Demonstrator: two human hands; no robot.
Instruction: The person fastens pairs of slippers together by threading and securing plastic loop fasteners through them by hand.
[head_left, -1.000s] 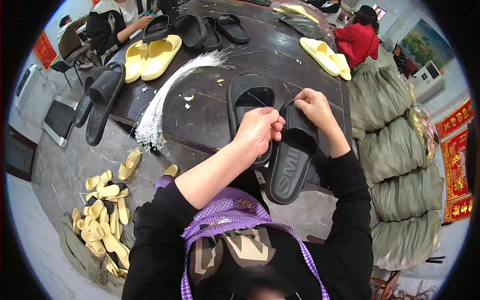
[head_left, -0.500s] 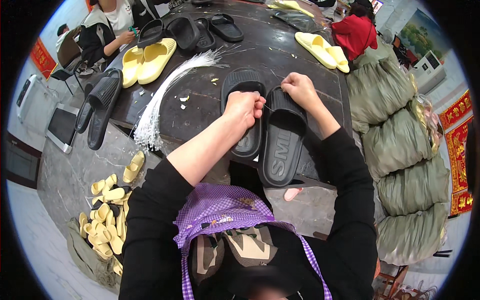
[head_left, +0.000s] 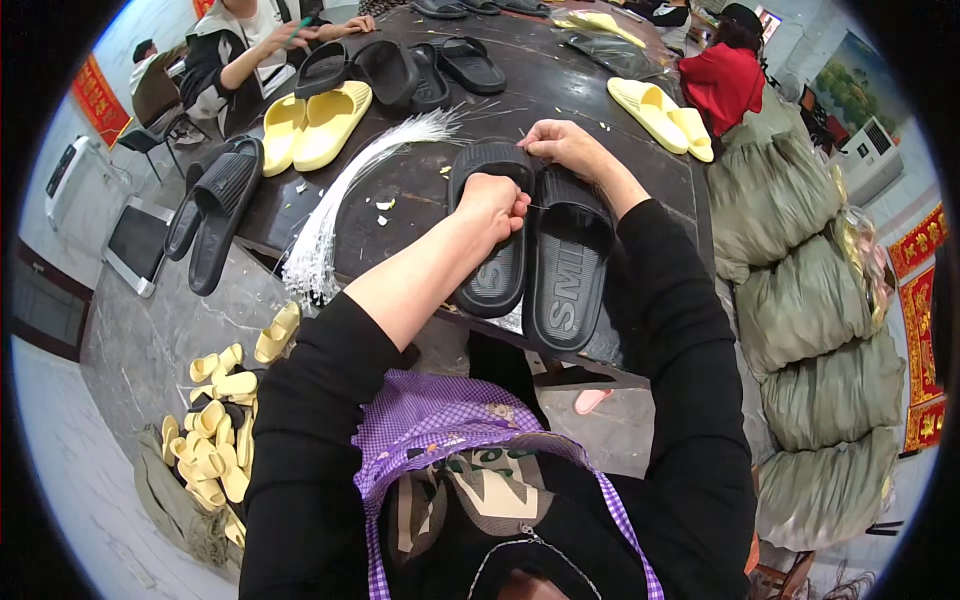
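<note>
A pair of black slide sandals stands side by side at the table's near edge, the left slide [head_left: 487, 287] and the right slide [head_left: 566, 290], soles down with toes pointing away. My left hand [head_left: 490, 208] is closed over the left slide's strap opening, pinching a thin clear plastic strand [head_left: 537, 207] that runs toward the right slide. Beyond the right slide's strap, my right hand [head_left: 570, 148] pinches what looks like another part of the strand, near the toes. Fingertips hide most of it. A bundle of white plastic strands [head_left: 325, 225] lies to the left.
Yellow slides [head_left: 330, 125] and more black slides [head_left: 388, 72] lie on the dark table [head_left: 560, 90]. Another yellow pair [head_left: 660, 115] is at the right. Stuffed green sacks [head_left: 800, 290] line the right side; yellow slides [head_left: 215, 440] are heaped on the floor. Co-workers sit across.
My right hand has moved a little left and away from me, toward the gap between the slides' toes. The left hand keeps its pinch. A co-worker's hands have shifted at the far left.
</note>
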